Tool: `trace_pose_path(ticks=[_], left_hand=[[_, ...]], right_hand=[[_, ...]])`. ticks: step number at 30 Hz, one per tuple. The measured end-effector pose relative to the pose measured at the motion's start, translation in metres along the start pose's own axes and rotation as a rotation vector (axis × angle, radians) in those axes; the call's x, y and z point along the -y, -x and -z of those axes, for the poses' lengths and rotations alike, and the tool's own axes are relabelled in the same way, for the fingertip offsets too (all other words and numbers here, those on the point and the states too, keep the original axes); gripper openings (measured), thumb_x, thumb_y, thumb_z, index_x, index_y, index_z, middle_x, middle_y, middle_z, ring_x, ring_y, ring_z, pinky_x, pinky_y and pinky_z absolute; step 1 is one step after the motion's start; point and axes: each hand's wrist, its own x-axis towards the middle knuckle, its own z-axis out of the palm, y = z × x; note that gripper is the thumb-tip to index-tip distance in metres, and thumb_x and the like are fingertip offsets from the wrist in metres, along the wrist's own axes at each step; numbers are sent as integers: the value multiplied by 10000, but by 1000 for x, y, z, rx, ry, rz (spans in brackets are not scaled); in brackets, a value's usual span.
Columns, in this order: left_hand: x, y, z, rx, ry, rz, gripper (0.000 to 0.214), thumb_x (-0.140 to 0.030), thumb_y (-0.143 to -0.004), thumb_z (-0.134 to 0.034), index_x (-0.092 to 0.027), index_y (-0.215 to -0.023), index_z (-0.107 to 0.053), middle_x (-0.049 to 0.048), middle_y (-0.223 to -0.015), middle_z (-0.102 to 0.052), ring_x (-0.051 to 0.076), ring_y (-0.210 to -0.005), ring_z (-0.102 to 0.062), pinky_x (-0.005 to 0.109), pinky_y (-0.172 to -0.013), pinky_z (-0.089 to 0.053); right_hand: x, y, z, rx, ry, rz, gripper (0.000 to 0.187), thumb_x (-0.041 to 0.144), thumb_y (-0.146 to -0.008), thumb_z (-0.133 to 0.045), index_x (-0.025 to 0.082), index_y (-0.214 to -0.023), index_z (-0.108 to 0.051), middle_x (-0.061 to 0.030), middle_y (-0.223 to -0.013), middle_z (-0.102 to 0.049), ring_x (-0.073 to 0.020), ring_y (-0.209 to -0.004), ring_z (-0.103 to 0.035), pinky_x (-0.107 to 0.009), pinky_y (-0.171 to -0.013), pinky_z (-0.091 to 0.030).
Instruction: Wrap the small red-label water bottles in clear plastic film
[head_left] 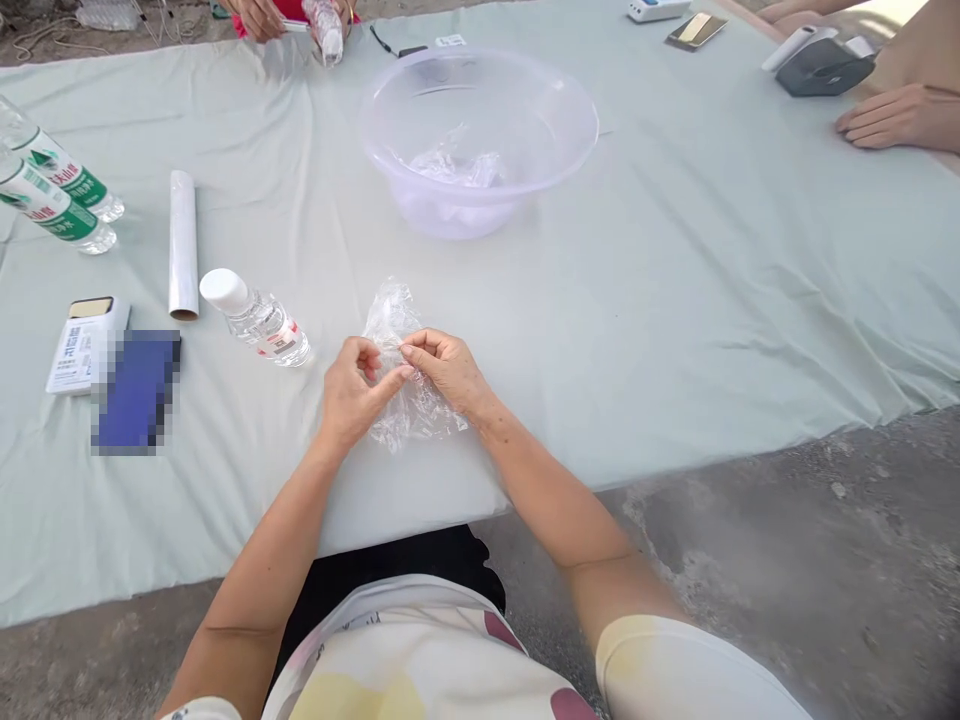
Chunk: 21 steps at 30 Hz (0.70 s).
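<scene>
The left hand (351, 392) and right hand (448, 368) are closed in fine pinches, fingertips nearly meeting, on a crumpled sheet of clear plastic film (391, 312) that spreads beyond and under the fingers on pale green cloth (675, 300). Separating its clinging layers probably wants light, small tugs.

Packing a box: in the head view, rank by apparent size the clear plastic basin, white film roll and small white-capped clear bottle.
1. Clear plastic basin.
2. White film roll and small white-capped clear bottle: similar length, so unranked.
</scene>
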Motion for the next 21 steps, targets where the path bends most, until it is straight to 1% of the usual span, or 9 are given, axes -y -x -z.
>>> trace_pose_path(ticks=[1, 3, 6, 9, 12, 15, 17, 18, 21], left_hand=[[-1, 0, -1, 63, -46, 25, 229, -386, -775, -693, -219, -808, -540, -33, -733, -558, 119, -668, -519, 243, -618, -418], [-1, -1, 0, 86, -96, 78, 160, -336, -821, -606, -219, -745, -526, -47, -653, -538, 112, -602, -491, 247, -603, -400], [-1, -4, 12, -12, -97, 183, 149, -306, -837, -547, -226, -723, -494, -60, -609, -523, 107, -550, -471, 244, -583, -389], [-1, 0, 34, -77, -194, 269, 150, -310, -831, -559, -230, -717, -501, -55, -616, -549, 117, -556, -479, 249, -578, -384], [3, 16, 54, -87, -362, 346, 144, -328, -843, -559, -237, -735, -536, -40, -634, -583, 141, -594, -509, 260, -586, -379], [11, 38, 69, -39, -456, 406, 155, -349, -863, -548, -243, -750, -551, -28, -610, -586, 166, -588, -526, 269, -560, -359], [13, 53, 77, -51, -497, 380, 131, -357, -862, -569, -244, -795, -572, -20, -606, -587, 178, -568, -522, 273, -537, -337], [11, 60, 80, -91, -526, 345, 116, -358, -858, -588, -243, -844, -591, -14, -635, -598, 179, -564, -518, 275, -532, -329], [-14, 74, 80, -315, -592, 157, 194, -335, -864, -625, -237, -1033, -624, 16, -828, -634, 166, -620, -530, 282, -559, -356]], right_hand=[[1, 1, -1, -3, 24, -5, 267, 441, -767, -711, 195, -848, -649, 25, -725, -607, -94, -608, -528, -229, -555, -421], [4, 2, -1, -50, 100, -12, 238, 419, -772, -688, 195, -839, -644, 24, -708, -598, -99, -588, -517, -235, -530, -406], [8, 3, 6, -179, 271, 1, 181, 384, -797, -633, 205, -822, -638, 26, -703, -578, -98, -554, -490, -244, -505, -390], [12, 2, 18, -262, 423, -4, 141, 345, -812, -590, 213, -819, -639, 28, -714, -574, -94, -531, -478, -254, -511, -395], [14, 2, 26, -257, 491, -29, 135, 334, -810, -582, 211, -814, -638, 21, -735, -600, -100, -534, -495, -265, -526, -406], [14, 3, 28, -211, 553, -42, 132, 333, -804, -595, 211, -769, -631, 12, -717, -610, -111, -559, -502, -269, -541, -403], [13, 4, 27, -182, 584, -40, 143, 342, -810, -596, 215, -753, -630, 2, -712, -618, -120, -574, -504, -270, -537, -394], [13, 5, 26, -178, 591, -32, 149, 348, -815, -594, 216, -757, -634, -4, -720, -626, -124, -579, -506, -272, -533, -390], [13, 6, 24, -196, 607, 5, 146, 337, -824, -579, 217, -772, -644, -15, -717, -631, -130, -577, -501, -276, -528, -379]])
